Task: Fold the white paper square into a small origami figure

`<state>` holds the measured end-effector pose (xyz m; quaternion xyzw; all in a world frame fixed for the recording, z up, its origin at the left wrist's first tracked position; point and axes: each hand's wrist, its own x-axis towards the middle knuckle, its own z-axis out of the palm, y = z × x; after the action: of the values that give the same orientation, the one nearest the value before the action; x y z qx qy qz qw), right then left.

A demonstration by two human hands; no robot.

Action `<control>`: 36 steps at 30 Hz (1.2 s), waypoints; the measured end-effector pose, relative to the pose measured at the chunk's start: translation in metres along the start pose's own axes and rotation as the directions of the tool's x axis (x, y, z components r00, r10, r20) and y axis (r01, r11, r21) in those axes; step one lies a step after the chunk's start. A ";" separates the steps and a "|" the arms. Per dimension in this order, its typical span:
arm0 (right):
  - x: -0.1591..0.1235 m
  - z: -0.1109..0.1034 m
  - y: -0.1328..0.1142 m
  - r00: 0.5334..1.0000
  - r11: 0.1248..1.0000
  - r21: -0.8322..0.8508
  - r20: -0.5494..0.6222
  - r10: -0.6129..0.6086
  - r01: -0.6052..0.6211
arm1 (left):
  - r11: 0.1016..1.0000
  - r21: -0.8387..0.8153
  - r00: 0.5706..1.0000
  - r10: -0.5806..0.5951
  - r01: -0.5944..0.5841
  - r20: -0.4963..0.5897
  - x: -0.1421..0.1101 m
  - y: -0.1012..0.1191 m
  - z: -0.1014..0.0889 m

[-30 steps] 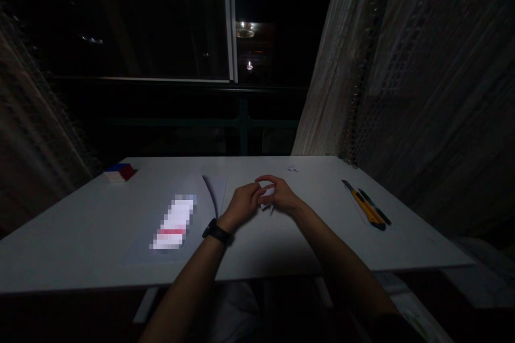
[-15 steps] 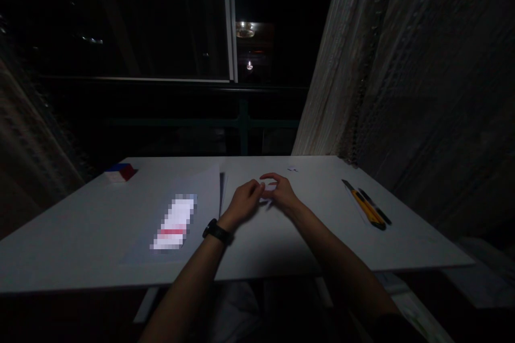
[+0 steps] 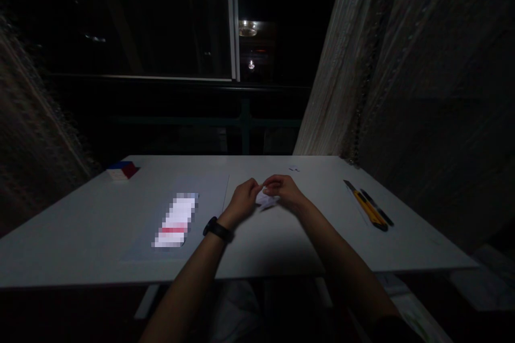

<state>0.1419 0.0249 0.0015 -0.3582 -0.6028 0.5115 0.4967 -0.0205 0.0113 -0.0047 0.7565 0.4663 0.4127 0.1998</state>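
Note:
Over the middle of a white table (image 3: 281, 241) my left hand (image 3: 242, 202) and my right hand (image 3: 286, 191) meet, both with fingers pinched on a small folded piece of white paper (image 3: 266, 201). The paper is held just above the tabletop between the fingertips. A dark watch sits on my left wrist (image 3: 217, 230). The light is dim and the folds of the paper are hard to make out.
A flat white sheet (image 3: 189, 214) with a blurred patch lies left of my hands. A small red, white and blue block (image 3: 120, 170) rests at the far left corner. A yellow utility knife (image 3: 367, 207) and a dark pen (image 3: 377, 207) lie at the right. Curtains hang on both sides.
The lifted edge of the sheet at my left has dropped flat. My hands have closed together on the small paper and turned it slightly.

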 end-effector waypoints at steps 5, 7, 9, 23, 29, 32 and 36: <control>0.003 0.003 0.005 0.996 0.999 0.036 -0.082 0.023 -0.020 | 0.994 -0.099 0.998 -0.052 0.049 -0.024 0.002 -0.005 0.002; 0.004 0.005 0.007 0.989 0.996 0.081 -0.142 0.035 -0.024 | 0.987 -0.149 0.998 -0.057 0.056 -0.006 0.003 -0.006 0.003; 0.005 0.007 0.009 0.983 0.993 0.120 -0.180 0.042 -0.020 | 0.983 -0.178 0.999 -0.051 0.053 0.019 0.003 -0.007 0.004; 0.005 0.000 0.006 0.995 0.990 -0.106 -0.026 -0.100 0.097 | 0.988 -0.136 0.997 -0.075 0.076 0.015 0.003 -0.005 0.001; 0.005 -0.002 0.006 0.962 0.942 -0.197 0.044 -0.268 0.272 | 0.969 -0.223 0.994 -0.095 0.104 0.052 0.004 -0.006 0.001; 0.005 -0.002 0.006 0.955 0.934 -0.198 0.043 -0.294 0.297 | 0.961 -0.253 0.993 -0.096 0.111 0.070 0.004 -0.004 -0.001; 0.004 0.000 0.006 0.961 0.948 -0.160 0.040 -0.272 0.275 | 0.942 -0.299 0.987 -0.123 0.149 0.106 0.003 -0.001 -0.002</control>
<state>0.1404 0.0299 -0.0035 -0.3063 -0.6909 0.3896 0.5263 -0.0218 0.0144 -0.0027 0.6994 0.4388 0.4325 0.3624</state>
